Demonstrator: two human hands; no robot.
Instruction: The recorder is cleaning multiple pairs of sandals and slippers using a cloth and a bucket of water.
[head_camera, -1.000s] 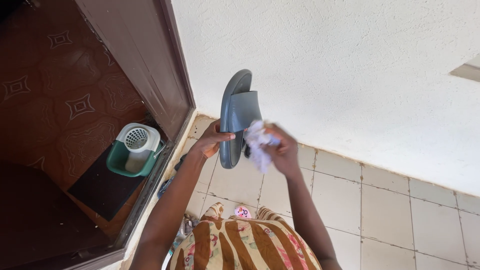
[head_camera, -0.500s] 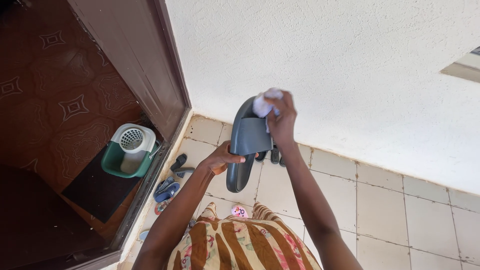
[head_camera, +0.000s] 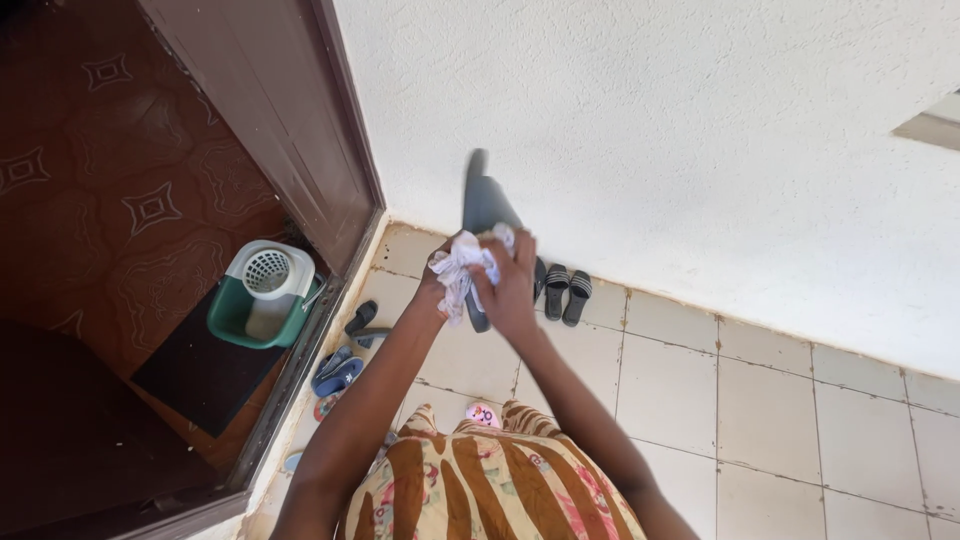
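Observation:
I hold a dark grey slide sandal (head_camera: 483, 205) up in front of me, turned edge-on and pointing toward the white wall. My left hand (head_camera: 432, 288) grips its lower end and is mostly hidden behind the cloth. My right hand (head_camera: 510, 285) is closed on a crumpled white cloth (head_camera: 460, 268) and presses it against the sandal's lower part. My arms reach out over my brown and cream striped dress (head_camera: 490, 485).
A white textured wall (head_camera: 700, 130) rises ahead. Black sandals (head_camera: 562, 292) lie by the wall on the beige tiled floor (head_camera: 760, 420). At left, a brown door frame (head_camera: 300, 130), a green mop bucket with a white strainer (head_camera: 262, 295), and small blue slippers (head_camera: 338, 372).
The sandal has turned from showing its strap to edge-on and risen. My right hand with the cloth slid from the sandal's top end down to its lower end, near my left hand.

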